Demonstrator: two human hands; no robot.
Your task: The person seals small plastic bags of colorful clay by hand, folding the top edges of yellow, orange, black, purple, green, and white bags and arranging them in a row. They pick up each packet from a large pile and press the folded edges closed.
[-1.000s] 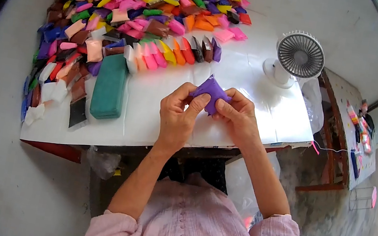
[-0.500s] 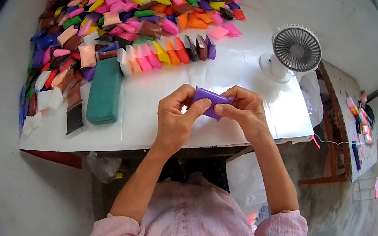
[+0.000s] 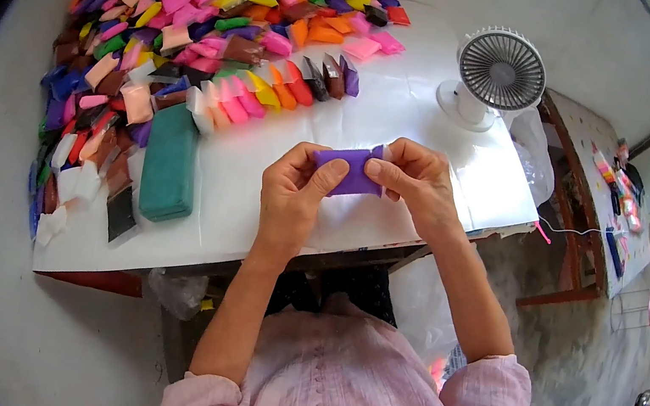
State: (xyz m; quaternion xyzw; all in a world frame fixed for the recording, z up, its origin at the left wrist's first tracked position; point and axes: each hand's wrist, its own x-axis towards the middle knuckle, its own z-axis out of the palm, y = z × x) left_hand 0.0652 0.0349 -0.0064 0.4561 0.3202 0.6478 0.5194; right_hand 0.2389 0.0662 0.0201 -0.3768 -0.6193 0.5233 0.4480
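Note:
Between both hands, above the front part of the white table [image 3: 256, 204], is a small purple packet [image 3: 353, 175]. My left hand [image 3: 297, 190] pinches its left side, thumb on top. At the packet's right end, the thumb and fingers of my right hand [image 3: 414, 182] grip the clear wrapper edge. Left of my hands lies a green, rounded-edged case [image 3: 170, 164]. Beyond it, a row of packets in several colours, with a red packet [image 3: 300, 85] among them, runs across the table. What the purple packet contains cannot be made out.
A big pile of colourful packets [image 3: 203, 6] covers the table's back left. A white fan [image 3: 501, 73] stands at the back right. Past the right edge is another table [image 3: 587, 152] with a wooden frame. A plastic bag [image 3: 177, 288] hangs below the front edge.
The purple packet now shows a flatter, wider face, with its right end pinched in my right hand. The whole view has shifted slightly, with the table's things lying a little further left.

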